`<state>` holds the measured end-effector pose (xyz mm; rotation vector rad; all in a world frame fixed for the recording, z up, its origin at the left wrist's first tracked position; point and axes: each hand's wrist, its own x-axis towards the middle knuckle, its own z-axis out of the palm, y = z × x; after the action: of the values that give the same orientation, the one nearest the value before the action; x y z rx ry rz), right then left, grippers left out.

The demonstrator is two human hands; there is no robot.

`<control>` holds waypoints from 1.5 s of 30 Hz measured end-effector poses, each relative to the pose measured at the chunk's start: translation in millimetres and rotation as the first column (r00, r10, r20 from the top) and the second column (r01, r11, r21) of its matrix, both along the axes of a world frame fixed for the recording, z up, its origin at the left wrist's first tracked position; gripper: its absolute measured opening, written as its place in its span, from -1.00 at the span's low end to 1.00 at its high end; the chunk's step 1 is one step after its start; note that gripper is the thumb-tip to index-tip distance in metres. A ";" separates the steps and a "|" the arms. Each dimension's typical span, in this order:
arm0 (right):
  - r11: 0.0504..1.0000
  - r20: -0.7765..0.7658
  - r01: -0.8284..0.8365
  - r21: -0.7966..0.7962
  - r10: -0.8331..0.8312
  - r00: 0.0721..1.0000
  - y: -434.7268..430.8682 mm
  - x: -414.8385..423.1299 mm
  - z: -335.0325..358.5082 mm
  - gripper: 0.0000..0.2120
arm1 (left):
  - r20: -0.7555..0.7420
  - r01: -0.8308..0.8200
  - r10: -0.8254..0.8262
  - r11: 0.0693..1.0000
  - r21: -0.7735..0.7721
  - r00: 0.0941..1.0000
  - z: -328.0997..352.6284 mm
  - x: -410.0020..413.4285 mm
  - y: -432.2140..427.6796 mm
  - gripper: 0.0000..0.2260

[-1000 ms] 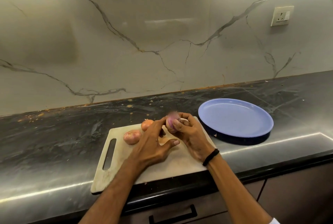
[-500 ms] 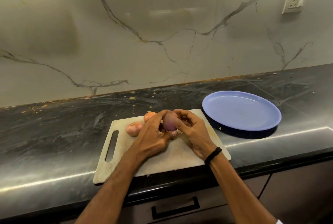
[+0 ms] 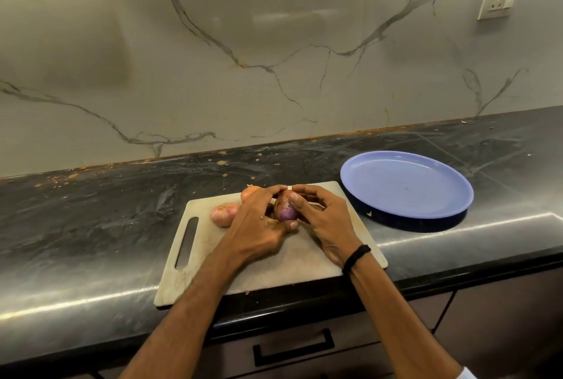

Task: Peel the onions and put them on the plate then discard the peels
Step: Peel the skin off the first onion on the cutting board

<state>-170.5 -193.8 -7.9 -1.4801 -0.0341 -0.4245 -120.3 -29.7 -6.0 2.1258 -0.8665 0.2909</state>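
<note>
Both hands curl around a purple onion (image 3: pixel 285 210) above the cutting board (image 3: pixel 213 260): left hand (image 3: pixel 259 220) cupping its side, right hand (image 3: pixel 323 217) with thumb pressed against it. Two unpeeled onions (image 3: pixel 224 214) lie just left; the blue plate (image 3: pixel 406 185) sits on the counter to the right.

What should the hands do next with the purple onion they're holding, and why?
Probably the right hand should peel the brownish skin away with its thumb. It and the left hand both grip the onion over the cutting board. Shiny purple shows only low down, while dull skin covers the top, so it doesn't look ready for the blue plate.
</note>
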 end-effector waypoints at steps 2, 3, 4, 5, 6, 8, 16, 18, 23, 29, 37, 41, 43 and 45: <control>1.000 0.002 0.009 0.014 -0.009 1.000 -0.7 0.6 -0.9 -0.79 | -0.005 -0.003 0.003 1.000 -0.002 1.000 0.9 -0.4 0.2 -0.29; 1.000 0.002 0.015 0.016 -0.015 1.000 -0.6 0.7 -1.0 -0.80 | -0.007 -0.002 0.002 1.000 -0.003 1.000 0.8 -0.4 0.3 -0.30; 1.000 0.002 0.021 0.016 -0.021 1.000 -0.5 0.9 -1.0 -0.81 | -0.008 -0.001 0.001 1.000 -0.006 1.000 1.0 -0.9 0.3 -0.31; 1.000 0.002 0.026 0.018 -0.026 1.000 -0.4 1.3 -1.2 -0.82 | -0.009 -0.002 0.002 1.000 -0.009 1.000 1.0 -0.8 0.3 -0.31; 0.999 -0.001 0.032 0.022 -0.032 0.999 -0.4 1.9 -1.5 -0.82 | -0.008 -0.004 0.003 1.000 -0.016 1.000 1.0 -1.2 0.3 -0.32; 0.998 -0.014 0.058 0.033 -0.058 0.998 -0.3 2.5 -1.9 -0.82 | -0.007 -0.007 0.007 0.999 -0.036 1.000 1.2 -2.3 0.8 -0.35; 0.999 -0.042 0.036 -0.029 -0.037 0.998 -3.3 8.4 -8.0 -0.57 | 0.012 -0.060 0.061 0.996 -0.066 0.998 -0.9 0.2 -0.4 -0.52; 1.000 -0.058 0.000 -0.020 -0.001 0.998 -2.9 8.3 -6.9 -0.52 | 0.027 -0.059 0.060 0.997 -0.054 0.998 -2.4 2.8 -0.5 -0.47; 0.990 -0.010 0.039 -0.133 -0.041 0.999 -2.2 7.6 -7.2 -0.71 | 0.061 -0.084 0.086 0.996 -0.038 0.994 -4.1 8.0 -2.8 -0.43; 0.963 -0.010 0.123 -0.239 -0.129 0.992 -3.8 16.3 -13.4 -0.75 | 0.086 -0.105 0.106 0.994 -0.015 0.991 -10.1 10.1 -9.0 -0.46; 0.952 -0.049 0.061 -0.300 -0.079 0.996 -10.7 33.2 -3.5 -0.75 | 0.074 -0.156 0.156 0.988 -0.007 0.985 -5.9 21.3 -16.8 -0.47; 0.939 -0.064 0.026 -0.342 -0.051 0.997 -11.1 39.9 -6.9 -0.65 | 0.027 -0.151 0.152 0.988 -0.033 0.988 -7.6 23.5 -13.3 -0.50; 0.917 -0.077 0.026 -0.398 -0.062 0.995 -10.4 42.3 -7.7 -0.53 | 0.025 -0.130 0.131 0.991 -0.032 0.991 -8.5 24.3 -13.4 -0.50; 0.911 -0.076 0.012 -0.412 -0.047 0.996 -9.5 42.6 -6.1 -0.53 | 0.016 -0.106 0.106 0.994 -0.024 0.994 -9.1 24.8 -13.9 -0.48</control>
<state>-127.9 -203.2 -14.0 -1.9172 -0.0354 -0.3935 -95.5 -43.7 -15.1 2.1542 -0.7575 0.3731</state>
